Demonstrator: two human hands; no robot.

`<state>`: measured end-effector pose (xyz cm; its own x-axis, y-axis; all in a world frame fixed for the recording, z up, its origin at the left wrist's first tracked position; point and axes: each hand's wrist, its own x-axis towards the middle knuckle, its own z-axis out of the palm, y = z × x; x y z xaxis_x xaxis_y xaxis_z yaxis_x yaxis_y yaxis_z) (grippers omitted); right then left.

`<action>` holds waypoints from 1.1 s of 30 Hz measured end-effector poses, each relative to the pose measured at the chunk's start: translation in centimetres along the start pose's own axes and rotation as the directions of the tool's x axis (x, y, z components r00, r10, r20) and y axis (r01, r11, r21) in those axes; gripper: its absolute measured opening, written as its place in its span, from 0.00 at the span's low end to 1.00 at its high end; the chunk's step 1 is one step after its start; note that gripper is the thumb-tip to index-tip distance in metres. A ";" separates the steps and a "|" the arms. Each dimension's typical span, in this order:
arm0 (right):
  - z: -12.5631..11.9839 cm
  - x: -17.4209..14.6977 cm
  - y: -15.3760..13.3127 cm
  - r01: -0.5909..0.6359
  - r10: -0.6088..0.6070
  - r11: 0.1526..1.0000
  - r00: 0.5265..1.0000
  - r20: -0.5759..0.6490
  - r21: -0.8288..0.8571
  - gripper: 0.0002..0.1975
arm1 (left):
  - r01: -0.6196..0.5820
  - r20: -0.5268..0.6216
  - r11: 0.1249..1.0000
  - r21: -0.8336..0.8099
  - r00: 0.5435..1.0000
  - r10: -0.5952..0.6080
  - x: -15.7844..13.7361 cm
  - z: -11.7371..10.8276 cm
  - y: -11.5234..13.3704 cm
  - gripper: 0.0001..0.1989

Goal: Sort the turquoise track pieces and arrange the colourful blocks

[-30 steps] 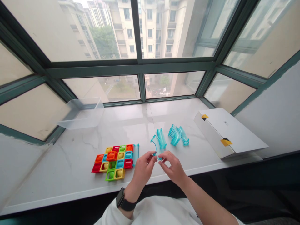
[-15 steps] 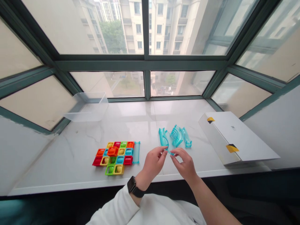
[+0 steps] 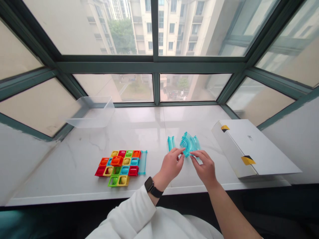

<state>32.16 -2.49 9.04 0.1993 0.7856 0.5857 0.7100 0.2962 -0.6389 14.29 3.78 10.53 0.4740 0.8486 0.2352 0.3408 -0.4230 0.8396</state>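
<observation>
Between my two hands is a translucent blue curved track piece (image 3: 186,143) with ridged lines along its bend. The fingertips of my left hand (image 3: 172,164) pinch its lower left end. At its lower right edge, the thumb and fingers of my right hand (image 3: 204,166) are closed. Just behind it other blue pieces (image 3: 196,143) show, partly covered. A straight blue track piece (image 3: 171,142) lies on the white counter beyond my left hand.
Left of my hands lies a cluster of colourful square blocks (image 3: 121,167), with a flat blue piece (image 3: 143,162) along its right side. A clear plastic bin (image 3: 91,113) stands at the back left. On the right is a white box (image 3: 256,149); windows enclose the white counter (image 3: 139,129).
Both hands have moved right and slightly away from me, bringing the curved piece over in front of the other blue pieces. The straight piece at the left is now uncovered.
</observation>
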 end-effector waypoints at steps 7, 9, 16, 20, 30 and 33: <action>-0.2 0.7 2.0 -0.064 0.064 0.997 0.998 0.001 -0.042 0.07 | 0.029 0.074 1.000 -0.004 0.997 -0.028 1.6 1.6 -0.8 0.21; 0.0 1.0 2.6 -0.078 0.079 0.995 0.997 0.014 -0.056 0.07 | 0.051 0.092 0.999 -0.008 0.995 -0.050 2.0 2.1 -1.1 0.21; 0.6 1.7 4.0 -0.100 0.103 0.992 0.994 0.030 -0.083 0.08 | 0.092 0.130 0.996 0.007 0.987 -0.092 2.8 3.2 -2.1 0.25; 0.8 1.5 4.4 -0.104 0.108 0.990 0.994 0.031 -0.094 0.07 | 0.099 0.151 0.995 0.008 0.983 -0.099 2.9 3.5 -2.4 0.26; 1.0 1.2 4.8 -0.110 0.114 0.990 0.992 0.044 -0.091 0.07 | 0.102 0.157 0.995 0.011 0.982 -0.102 2.8 4.0 -3.2 0.25; 1.0 1.2 4.9 -0.111 0.116 0.990 0.992 0.046 -0.091 0.07 | 0.101 0.162 0.995 0.013 0.982 -0.102 2.8 4.1 -3.3 0.25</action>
<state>35.24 0.45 6.08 0.2489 0.8388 0.4841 0.7417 0.1563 -0.6522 17.81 6.23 6.47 0.5619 0.8245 0.0663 0.3970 -0.3392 0.8528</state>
